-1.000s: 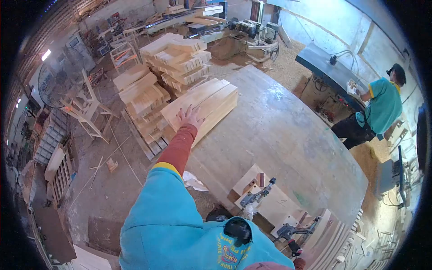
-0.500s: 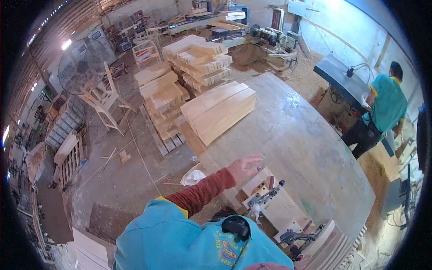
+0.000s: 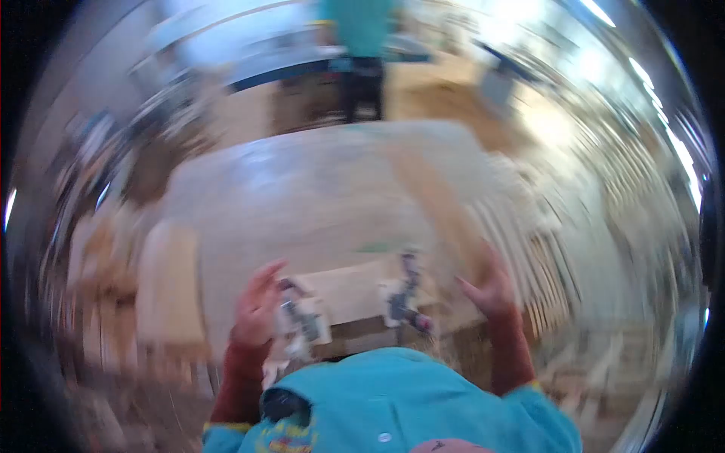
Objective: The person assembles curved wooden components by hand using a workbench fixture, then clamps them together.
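My left hand is open, fingers stretched forward, beside the left toggle clamp of a wooden jig. A light flat board lies in the jig, between that clamp and the right toggle clamp. On the right, my right hand grips the near end of a long wooden board, its thumb spread on the near side. The board slants away toward the far side of the table. Motion blur hides the exact finger contact.
A stack of pale boards stands at the table's left edge. Several strips of wood are lined up at the right. Beyond the table, a person in a teal shirt stands at a machine with a dark top.
My view has swung right, bringing the jig and the co-worker toward the middle. My right hand has come into view with a long board. My left hand remains open near the jig.
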The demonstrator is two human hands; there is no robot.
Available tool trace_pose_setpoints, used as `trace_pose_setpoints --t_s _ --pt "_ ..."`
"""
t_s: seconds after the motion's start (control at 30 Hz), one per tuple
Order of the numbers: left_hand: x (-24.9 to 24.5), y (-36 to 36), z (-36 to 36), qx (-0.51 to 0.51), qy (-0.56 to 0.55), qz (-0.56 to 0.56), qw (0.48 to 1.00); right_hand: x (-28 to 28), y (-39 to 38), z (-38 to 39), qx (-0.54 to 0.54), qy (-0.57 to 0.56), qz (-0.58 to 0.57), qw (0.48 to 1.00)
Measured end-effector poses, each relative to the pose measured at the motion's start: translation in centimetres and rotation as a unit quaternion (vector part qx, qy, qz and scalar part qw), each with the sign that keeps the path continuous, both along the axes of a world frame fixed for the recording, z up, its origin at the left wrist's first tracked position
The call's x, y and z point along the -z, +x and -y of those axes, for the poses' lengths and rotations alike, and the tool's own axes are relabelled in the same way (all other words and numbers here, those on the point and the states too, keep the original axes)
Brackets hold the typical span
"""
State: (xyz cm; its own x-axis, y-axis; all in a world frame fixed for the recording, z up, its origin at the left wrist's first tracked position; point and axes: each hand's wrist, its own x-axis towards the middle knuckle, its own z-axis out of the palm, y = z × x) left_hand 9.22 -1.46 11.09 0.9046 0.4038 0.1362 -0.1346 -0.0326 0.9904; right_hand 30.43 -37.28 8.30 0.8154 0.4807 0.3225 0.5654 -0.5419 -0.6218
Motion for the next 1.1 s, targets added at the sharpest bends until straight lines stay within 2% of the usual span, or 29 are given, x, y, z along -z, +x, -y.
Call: trace_pose_setpoints --t_s 0.03,0.07,0.13,0.23,0.3,0.37,0.43,0.5,0.57,0.6,0.67,0.77,0.87,0.9,0.93,1.0,1.07,1.1 --pt "-1.5 1.6 0.6 0.068 -0.030 0.010 0.997 -1.9 0.1 0.3 -0.041 -0.011 0.090 0.995" --pt "-1.4 3.9 1.4 0.112 -0.006 -0.005 0.994 -2.5 0.3 0.2 -0.035 -0.048 0.133 0.989" --pt "-0.8 7.5 3.7 0.167 0.047 -0.032 0.984 -4.3 -0.3 -1.2 -0.062 0.037 0.181 0.981" --pt "-1.2 11.3 9.2 0.250 -0.077 0.009 0.965 -6.7 -2.7 -2.9 -0.043 0.018 0.221 0.974" --pt "-1.9 12.3 12.4 0.178 -0.093 0.077 0.977 -7.2 -3.9 -5.2 -0.039 0.017 0.239 0.970" --pt "-2.6 13.3 11.9 0.169 -0.174 0.117 0.963 -7.7 -3.6 -5.7 -0.075 0.078 0.204 0.973" --pt "-3.2 14.7 9.4 0.159 -0.159 0.110 0.968 -7.5 -3.6 -5.0 -0.088 0.115 0.178 0.973" --pt "-4.2 17.1 5.6 0.145 -0.079 0.084 0.983 -6.6 -3.2 -2.6 -0.054 0.113 0.109 0.986" --pt "-4.5 18.5 2.4 0.085 -0.032 0.150 0.985 -3.4 -4.2 -0.8 -0.019 0.090 -0.078 0.993" --pt "-4.6 18.9 1.0 0.030 -0.023 0.178 0.983 -2.1 -5.4 -0.4 -0.006 0.074 -0.203 0.976" --pt "-4.2 20.0 -1.4 -0.069 -0.005 0.217 0.974 -0.8 -7.2 -0.9 -0.088 0.010 -0.286 0.954" --pt "-1.8 20.8 -6.9 -0.144 0.061 0.144 0.977 0.6 -9.8 -3.8 -0.136 0.005 -0.230 0.964" --pt "2.1 20.3 -10.2 -0.036 0.043 0.051 0.997 5.5 -9.7 -5.3 -0.050 0.014 -0.120 0.992" --pt "3.4 20.1 -10.8 -0.008 0.046 -0.038 0.998 6.1 -9.2 -6.0 -0.029 0.050 -0.063 0.996" --pt "5.1 19.9 -11.4 0.070 0.090 -0.079 0.990 5.7 -9.0 -6.4 -0.008 0.027 -0.078 0.997" --pt "9.0 19.9 -12.4 0.227 0.179 -0.146 0.946 3.9 -8.5 -7.0 0.035 -0.019 -0.099 0.994" --pt "14.3 20.4 -13.3 0.348 0.168 -0.209 0.898 3.7 -8.4 -6.9 0.026 -0.018 -0.105 0.994" --pt "15.3 20.6 -12.4 0.368 0.152 -0.225 0.889 3.7 -8.3 -6.8 0.020 -0.016 -0.111 0.994"
